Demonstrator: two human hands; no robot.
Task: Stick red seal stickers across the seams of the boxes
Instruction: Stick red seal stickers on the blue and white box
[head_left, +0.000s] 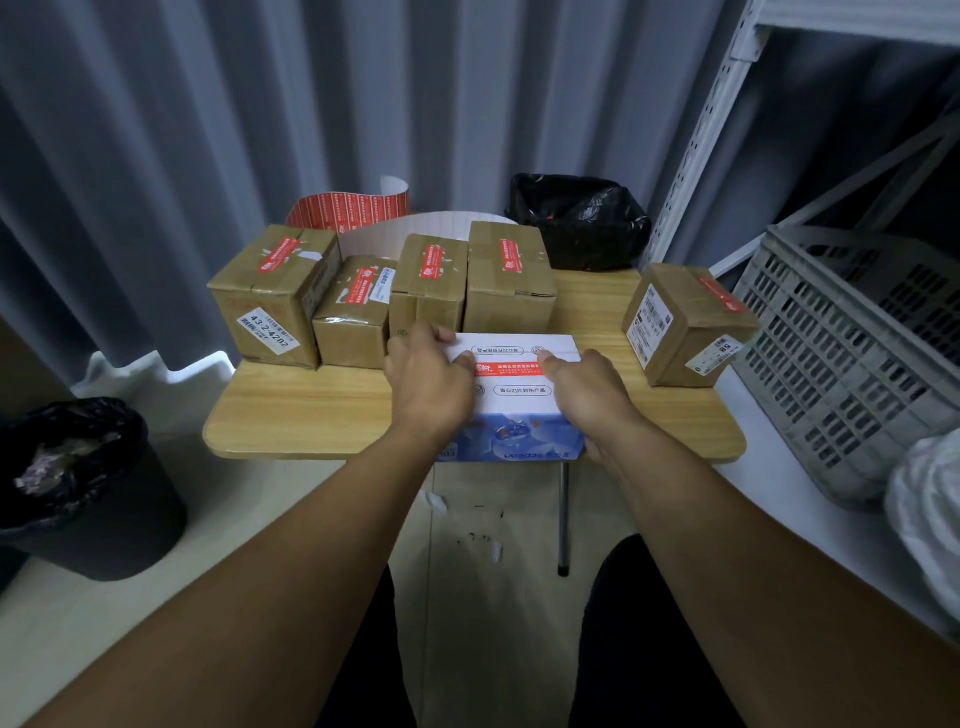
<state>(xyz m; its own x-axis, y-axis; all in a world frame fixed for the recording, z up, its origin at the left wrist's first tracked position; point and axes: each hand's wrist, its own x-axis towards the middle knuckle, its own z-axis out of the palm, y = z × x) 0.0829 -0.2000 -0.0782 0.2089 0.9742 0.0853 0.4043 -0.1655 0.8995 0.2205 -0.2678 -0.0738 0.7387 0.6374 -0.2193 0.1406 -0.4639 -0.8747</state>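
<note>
Left hand (428, 379) and right hand (584, 395) lie spread, fingers gripping nothing, thumbs pressing the red seal sticker (511, 368) flat across the white box (519, 402) seam.

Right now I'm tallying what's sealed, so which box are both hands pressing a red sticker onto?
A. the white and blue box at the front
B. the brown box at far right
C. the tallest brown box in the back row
A: the left hand and right hand press the red sticker onto the white and blue box.
</note>
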